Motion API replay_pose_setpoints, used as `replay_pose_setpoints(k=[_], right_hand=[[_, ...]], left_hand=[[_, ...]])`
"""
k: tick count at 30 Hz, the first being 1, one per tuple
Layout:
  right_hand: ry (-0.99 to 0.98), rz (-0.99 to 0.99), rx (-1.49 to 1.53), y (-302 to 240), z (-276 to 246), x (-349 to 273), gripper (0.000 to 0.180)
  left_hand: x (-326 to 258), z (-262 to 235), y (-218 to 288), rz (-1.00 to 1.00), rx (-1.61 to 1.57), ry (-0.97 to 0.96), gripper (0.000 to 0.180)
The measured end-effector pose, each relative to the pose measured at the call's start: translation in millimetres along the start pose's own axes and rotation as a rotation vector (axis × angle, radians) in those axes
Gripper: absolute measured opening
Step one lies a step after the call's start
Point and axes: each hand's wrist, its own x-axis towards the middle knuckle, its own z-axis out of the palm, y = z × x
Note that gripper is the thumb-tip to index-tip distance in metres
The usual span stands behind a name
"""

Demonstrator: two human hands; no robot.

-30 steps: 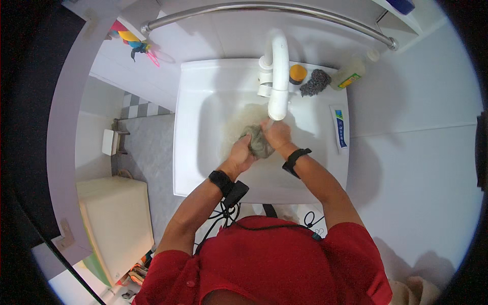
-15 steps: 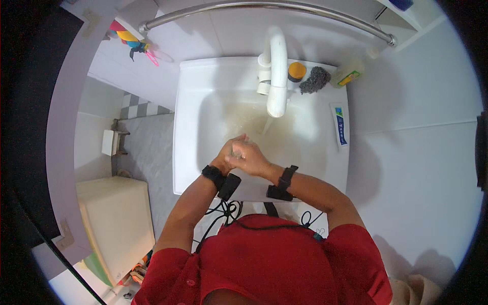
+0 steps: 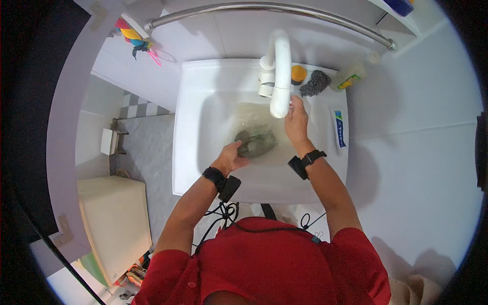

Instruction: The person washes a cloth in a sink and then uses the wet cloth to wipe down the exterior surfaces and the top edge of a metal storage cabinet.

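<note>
A wet grey-green cloth (image 3: 258,143) lies in the basin of a white sink (image 3: 189,152), under murky water. My left hand (image 3: 231,157) grips the cloth's near end. My right hand (image 3: 297,121) is raised beside the mouth of the white curved tap (image 3: 280,76), fingers touching its end. Both wrists carry black bands.
On the sink's back ledge sit an orange-lidded jar (image 3: 298,74), a steel scourer (image 3: 315,83) and a yellowish bottle (image 3: 351,77). A tube (image 3: 338,133) lies on the right rim. A chrome rail (image 3: 264,9) curves above. A cream cabinet (image 3: 114,223) stands lower left.
My hands were clasped together near the sink's front half a second ago. They have separated: the left now holds the cloth in the basin, the right has reached up to the tap.
</note>
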Motion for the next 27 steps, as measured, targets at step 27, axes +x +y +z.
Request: replay_pose_setpoints(k=[27], right_hand=[[-0.928,0.039,0.025,-69,51,-76,0.031]], left_hand=[[24,-33,-13,0.276,-0.133,-0.473,0.035]])
